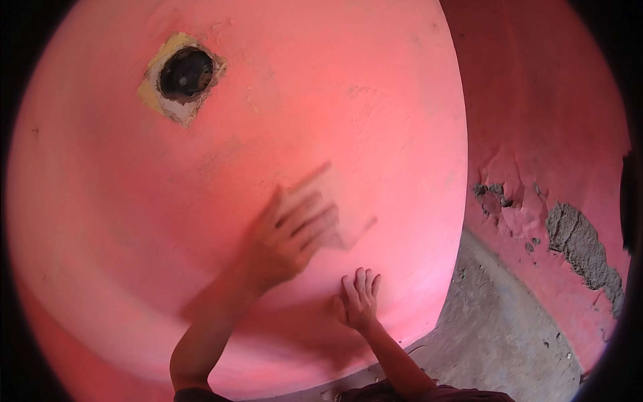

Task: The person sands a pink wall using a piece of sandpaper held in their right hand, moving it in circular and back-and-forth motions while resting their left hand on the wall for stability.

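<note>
A pink painted wall (402, 166) fills the middle of the head view. My left hand (296, 241) reaches up from the lower left and is blurred, its fingers over a thin, flat, pinkish sheet (337, 232) with darker edges. Blur hides what the sheet is made of and exactly how the fingers hold it. Lower and to the right, my right hand (359, 301) rests against the same wall, fingers slightly spread and holding nothing.
At the upper left, a round dark hole (186, 74) opens in the wall inside a rough, chipped square patch. Beyond the wall's right edge stands another pink wall (532, 100) with flaked paint and bare grey plaster (577, 241). A grey floor (492, 311) lies at the lower right.
</note>
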{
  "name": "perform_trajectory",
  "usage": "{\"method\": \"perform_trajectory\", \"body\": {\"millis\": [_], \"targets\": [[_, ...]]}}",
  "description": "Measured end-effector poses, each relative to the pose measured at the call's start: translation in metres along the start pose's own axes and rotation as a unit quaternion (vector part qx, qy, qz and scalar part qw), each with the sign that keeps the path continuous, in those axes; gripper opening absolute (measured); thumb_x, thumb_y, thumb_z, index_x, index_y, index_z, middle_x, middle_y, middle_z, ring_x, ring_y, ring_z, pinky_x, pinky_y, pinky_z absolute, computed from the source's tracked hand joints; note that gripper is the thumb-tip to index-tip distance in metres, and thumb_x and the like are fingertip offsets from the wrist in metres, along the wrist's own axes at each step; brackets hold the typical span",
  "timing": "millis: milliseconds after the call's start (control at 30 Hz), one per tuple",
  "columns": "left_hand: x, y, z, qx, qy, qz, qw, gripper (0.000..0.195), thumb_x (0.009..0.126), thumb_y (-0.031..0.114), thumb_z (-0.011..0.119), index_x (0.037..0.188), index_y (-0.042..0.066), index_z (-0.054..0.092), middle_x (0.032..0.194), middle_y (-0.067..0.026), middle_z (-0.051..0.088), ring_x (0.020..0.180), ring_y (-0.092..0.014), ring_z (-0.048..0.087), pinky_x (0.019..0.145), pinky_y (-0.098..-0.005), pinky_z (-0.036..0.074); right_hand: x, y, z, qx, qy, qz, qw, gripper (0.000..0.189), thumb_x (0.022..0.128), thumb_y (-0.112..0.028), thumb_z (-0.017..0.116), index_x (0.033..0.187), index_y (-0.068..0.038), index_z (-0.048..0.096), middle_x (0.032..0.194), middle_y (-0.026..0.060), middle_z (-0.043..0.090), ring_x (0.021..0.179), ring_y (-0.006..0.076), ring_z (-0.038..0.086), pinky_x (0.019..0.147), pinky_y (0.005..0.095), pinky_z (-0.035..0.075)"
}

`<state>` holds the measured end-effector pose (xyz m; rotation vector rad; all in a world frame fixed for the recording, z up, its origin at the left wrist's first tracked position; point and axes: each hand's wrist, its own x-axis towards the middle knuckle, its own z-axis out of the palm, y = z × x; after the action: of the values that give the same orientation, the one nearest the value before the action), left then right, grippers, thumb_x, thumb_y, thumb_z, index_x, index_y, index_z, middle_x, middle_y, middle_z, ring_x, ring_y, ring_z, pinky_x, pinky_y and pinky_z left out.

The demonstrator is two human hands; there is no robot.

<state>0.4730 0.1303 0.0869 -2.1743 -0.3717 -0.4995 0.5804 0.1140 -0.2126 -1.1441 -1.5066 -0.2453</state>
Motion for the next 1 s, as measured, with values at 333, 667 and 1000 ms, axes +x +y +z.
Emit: {"method": "perform_trajectory", "body": {"millis": [333,667,1000], "targets": [[-0.056,-0.004,-0.01,0.099,0.038,-0.094,0.99,0.03,0.087,0.012,0.051,0.111,0.012,0.069,0.127,-0.0038,0.062,0.128,-0.027,0.049,0.112,-0.0587,0.023,0.01,-0.009,-0.008,0.01,0.025,0.008,1.0,0.048,0.081,-0.025,0.064,0.122,-0.002,0.055,0.126,0.0289,0.048,0.116,0.0491,0.044,0.093,0.0702,0.03],[-0.051,-0.043,-0.041,0.117,0.134,-0.259,0.949,0.035,0.1,0.026,0.04,0.116,0.01,0.067,0.127,-0.0033,0.062,0.13,-0.032,0.048,0.112,-0.0617,0.016,0.0,-0.002,0.003,0.013,0.022,0.002,1.0,0.056,0.084,-0.021,0.06,0.132,0.004,0.046,0.145,0.0367,0.028,0.138,0.0549,0.018,0.109,0.0677,0.008],[-0.072,0.005,-0.008,-0.01,0.045,-0.157,0.987,0.027,0.094,0.022,0.051,0.106,0.007,0.07,0.124,-0.0085,0.063,0.125,-0.033,0.051,0.111,-0.0569,0.022,0.008,0.001,-0.016,0.063,0.01,-0.02,0.998,0.059,0.081,-0.016,0.062,0.134,0.003,0.044,0.143,0.0352,0.032,0.135,0.0549,0.025,0.107,0.069,0.012]]}}
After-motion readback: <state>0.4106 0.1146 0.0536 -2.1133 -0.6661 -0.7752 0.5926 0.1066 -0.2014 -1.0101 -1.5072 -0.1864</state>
